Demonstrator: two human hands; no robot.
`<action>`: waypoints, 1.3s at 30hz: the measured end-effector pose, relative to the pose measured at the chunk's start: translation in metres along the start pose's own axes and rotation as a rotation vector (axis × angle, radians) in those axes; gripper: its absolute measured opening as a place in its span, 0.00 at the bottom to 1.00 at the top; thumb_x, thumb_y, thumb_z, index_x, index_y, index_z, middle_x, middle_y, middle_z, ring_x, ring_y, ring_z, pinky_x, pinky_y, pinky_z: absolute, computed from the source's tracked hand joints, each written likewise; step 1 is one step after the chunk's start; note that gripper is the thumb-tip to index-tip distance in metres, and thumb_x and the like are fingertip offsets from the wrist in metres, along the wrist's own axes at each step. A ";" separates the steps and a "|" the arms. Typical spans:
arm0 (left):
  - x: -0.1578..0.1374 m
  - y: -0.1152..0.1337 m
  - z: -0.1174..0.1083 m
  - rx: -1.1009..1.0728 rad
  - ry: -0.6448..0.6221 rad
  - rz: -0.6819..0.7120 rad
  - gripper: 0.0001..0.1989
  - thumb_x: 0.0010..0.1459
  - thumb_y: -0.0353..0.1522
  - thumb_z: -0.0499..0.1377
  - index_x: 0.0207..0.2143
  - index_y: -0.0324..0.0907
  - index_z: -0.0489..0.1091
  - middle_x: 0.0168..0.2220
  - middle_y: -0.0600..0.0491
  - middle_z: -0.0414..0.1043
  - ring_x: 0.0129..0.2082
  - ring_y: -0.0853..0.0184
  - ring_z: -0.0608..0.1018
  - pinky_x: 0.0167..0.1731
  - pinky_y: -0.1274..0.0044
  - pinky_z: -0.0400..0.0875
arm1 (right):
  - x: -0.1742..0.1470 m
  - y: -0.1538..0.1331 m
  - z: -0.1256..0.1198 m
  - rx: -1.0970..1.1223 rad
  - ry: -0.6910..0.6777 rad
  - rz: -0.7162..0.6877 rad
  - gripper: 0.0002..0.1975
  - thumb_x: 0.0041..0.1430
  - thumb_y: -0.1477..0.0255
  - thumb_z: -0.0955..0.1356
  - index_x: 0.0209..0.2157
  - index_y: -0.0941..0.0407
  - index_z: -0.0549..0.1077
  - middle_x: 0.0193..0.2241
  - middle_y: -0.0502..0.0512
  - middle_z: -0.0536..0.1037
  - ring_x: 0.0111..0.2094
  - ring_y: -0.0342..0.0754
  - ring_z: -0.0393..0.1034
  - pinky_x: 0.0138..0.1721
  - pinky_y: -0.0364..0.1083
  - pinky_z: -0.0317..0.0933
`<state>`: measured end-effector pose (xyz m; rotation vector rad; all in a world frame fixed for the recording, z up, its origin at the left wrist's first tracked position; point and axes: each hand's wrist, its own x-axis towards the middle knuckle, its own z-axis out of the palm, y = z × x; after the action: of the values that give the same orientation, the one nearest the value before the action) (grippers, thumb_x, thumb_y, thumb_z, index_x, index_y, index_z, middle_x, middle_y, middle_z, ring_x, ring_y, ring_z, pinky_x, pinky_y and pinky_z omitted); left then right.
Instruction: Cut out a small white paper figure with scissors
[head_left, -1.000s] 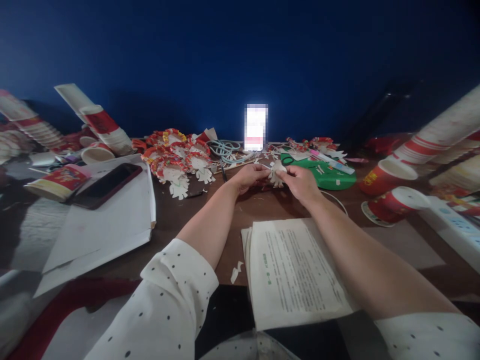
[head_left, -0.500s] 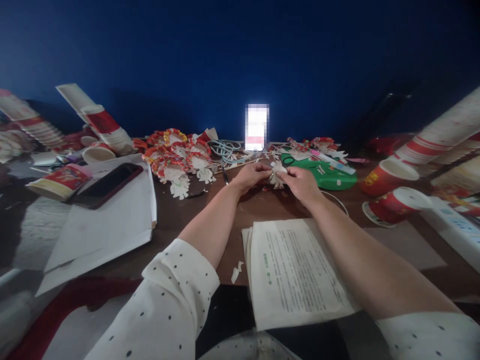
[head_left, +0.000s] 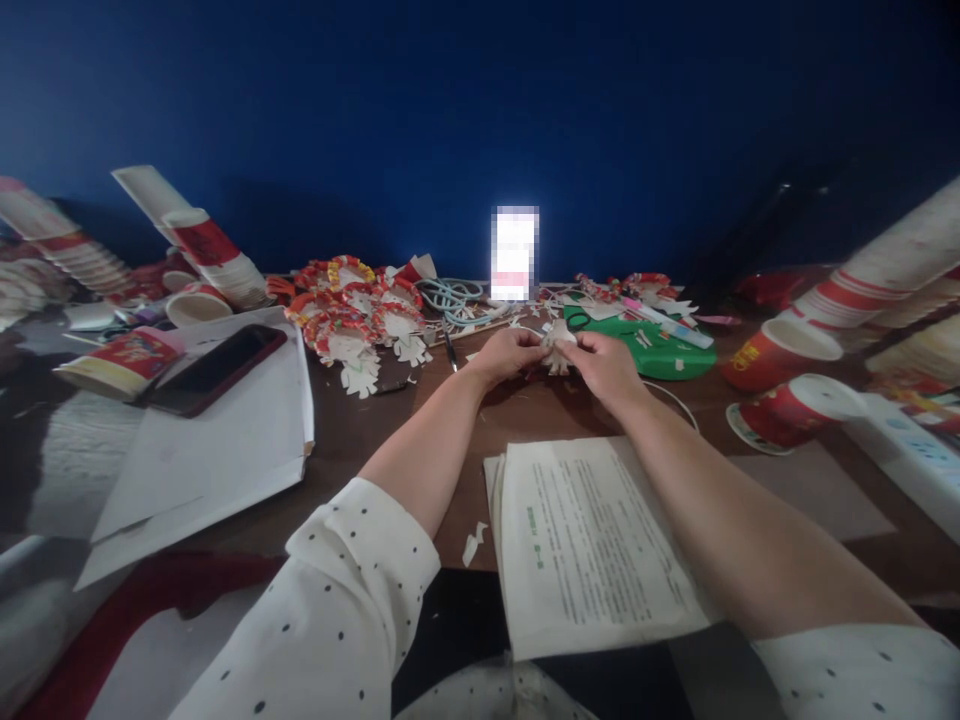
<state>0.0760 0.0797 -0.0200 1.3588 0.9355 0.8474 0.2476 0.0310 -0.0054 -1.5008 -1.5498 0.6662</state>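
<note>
Between my two hands is a small white paper cutout [head_left: 557, 350] with a fringed lower edge. My left hand [head_left: 510, 355] pinches its left side with thumb and fingertips. On the other side, my right hand [head_left: 604, 365] grips it the same way, fingers closed. Both hands hover near the far middle of the brown table [head_left: 397, 440]. Close behind my right hand lies a green sheet [head_left: 675, 360], with a pink-and-blue marker [head_left: 667, 322] and a dark scissor handle on it. Left of my hands, a black pen [head_left: 449, 348] lies on the table.
Red-and-white fringed paper crafts [head_left: 352, 310] pile up at the left back. A glowing blurred screen [head_left: 514, 255] stands behind my hands. Printed pages [head_left: 585, 540] lie in front of me. A phone [head_left: 221, 370] rests on white sheets at left; red paper cups [head_left: 795, 410] are at right.
My left hand has shifted very slightly right, closer to my right hand. Both hands still pinch the white paper cutout, and the table looks the same.
</note>
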 end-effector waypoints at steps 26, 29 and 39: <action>-0.004 0.008 0.003 -0.063 0.033 -0.071 0.09 0.53 0.27 0.69 0.27 0.37 0.71 0.21 0.57 0.72 0.20 0.76 0.72 0.25 0.81 0.66 | -0.002 -0.005 -0.002 -0.002 -0.019 0.052 0.22 0.53 0.51 0.72 0.21 0.55 0.71 0.17 0.48 0.70 0.23 0.43 0.60 0.26 0.44 0.52; -0.005 0.010 0.003 -0.054 0.036 -0.082 0.08 0.54 0.26 0.68 0.28 0.37 0.71 0.21 0.57 0.72 0.19 0.76 0.72 0.24 0.81 0.65 | -0.003 -0.006 -0.002 -0.006 -0.019 0.050 0.23 0.53 0.50 0.72 0.20 0.55 0.70 0.17 0.48 0.69 0.22 0.43 0.59 0.25 0.44 0.52; -0.002 0.006 0.002 -0.050 0.019 -0.057 0.06 0.54 0.25 0.68 0.28 0.36 0.72 0.21 0.56 0.72 0.20 0.75 0.72 0.26 0.80 0.65 | -0.002 -0.006 -0.001 0.005 -0.023 0.059 0.23 0.50 0.49 0.72 0.22 0.55 0.71 0.18 0.49 0.70 0.22 0.43 0.60 0.25 0.44 0.52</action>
<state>0.0769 0.0773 -0.0142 1.2779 0.9572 0.8359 0.2456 0.0281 -0.0005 -1.5453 -1.5250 0.7225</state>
